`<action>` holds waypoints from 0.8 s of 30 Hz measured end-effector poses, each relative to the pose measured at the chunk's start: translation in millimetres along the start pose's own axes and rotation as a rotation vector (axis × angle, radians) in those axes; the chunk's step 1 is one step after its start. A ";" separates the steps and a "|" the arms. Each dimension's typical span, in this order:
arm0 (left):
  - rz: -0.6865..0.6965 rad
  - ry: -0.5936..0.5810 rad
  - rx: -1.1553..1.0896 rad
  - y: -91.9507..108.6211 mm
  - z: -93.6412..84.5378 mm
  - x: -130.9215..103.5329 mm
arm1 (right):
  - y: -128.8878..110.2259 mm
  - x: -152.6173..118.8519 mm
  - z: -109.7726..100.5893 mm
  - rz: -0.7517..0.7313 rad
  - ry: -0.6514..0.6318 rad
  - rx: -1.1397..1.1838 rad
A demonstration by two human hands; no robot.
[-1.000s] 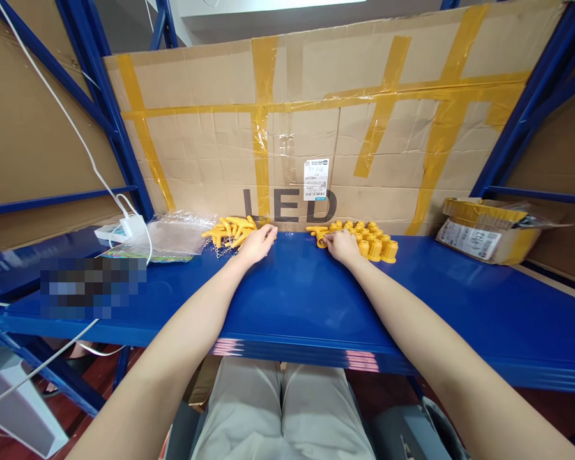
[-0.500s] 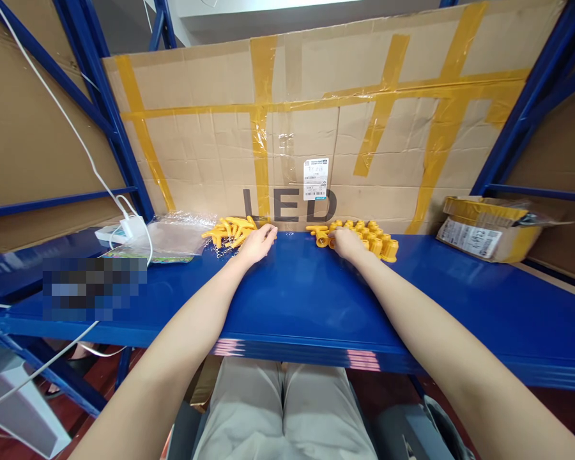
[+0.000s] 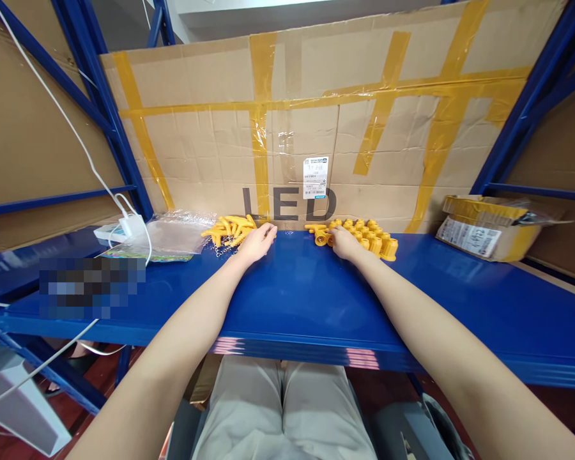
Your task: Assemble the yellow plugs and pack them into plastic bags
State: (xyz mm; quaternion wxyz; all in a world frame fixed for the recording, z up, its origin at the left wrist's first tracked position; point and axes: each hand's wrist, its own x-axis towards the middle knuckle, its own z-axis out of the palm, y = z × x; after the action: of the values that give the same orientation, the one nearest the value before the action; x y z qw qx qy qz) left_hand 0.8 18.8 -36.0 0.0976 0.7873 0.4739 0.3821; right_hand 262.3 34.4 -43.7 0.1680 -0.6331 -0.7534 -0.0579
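My left hand (image 3: 261, 243) rests on the blue shelf (image 3: 297, 294), palm down, fingers loosely stretched and apart. Just left of it lies a pile of yellow T-shaped plastic pieces (image 3: 232, 227) with thin metal chains (image 3: 220, 248). My right hand (image 3: 345, 244) is at the front left of a group of yellow plastic caps (image 3: 374, 245), with its fingers curled down around a yellow cap (image 3: 330, 241), largely hidden by them. Another cap (image 3: 321, 238) lies on its side to the left, and slim yellow pieces (image 3: 315, 227) lie behind it.
A large taped cardboard sheet (image 3: 196, 153) stands behind the shelf. On the right sits an open cardboard box (image 3: 489, 230). To the left are a clear plastic bag (image 3: 179, 233), a white plug with cables (image 3: 131, 225) and a blurred dark item (image 3: 92, 287). Blue posts (image 3: 517, 115) frame both sides.
The view has shifted very slightly. Both hands and the yellow pieces stay practically where they were.
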 end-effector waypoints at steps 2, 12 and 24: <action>0.000 0.006 0.014 -0.8 0.0 0.9 | -1.1 -1.2 -3.5 -0.014 -0.007 -0.015; -0.160 0.142 0.472 -19.2 -3.5 6.1 | -22.9 -22.5 -55.5 0.210 0.184 -0.266; -0.294 0.134 0.451 -35.7 -11.7 6.6 | -1.5 -21.5 -75.4 0.388 -0.055 -0.228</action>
State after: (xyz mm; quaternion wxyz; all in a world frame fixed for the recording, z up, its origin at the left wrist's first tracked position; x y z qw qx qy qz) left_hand -29.6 40.8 -43.0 -0.0571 0.6849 0.6615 0.3001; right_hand 277.5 -8.6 20.1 0.0828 -0.7824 -0.6103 -0.0921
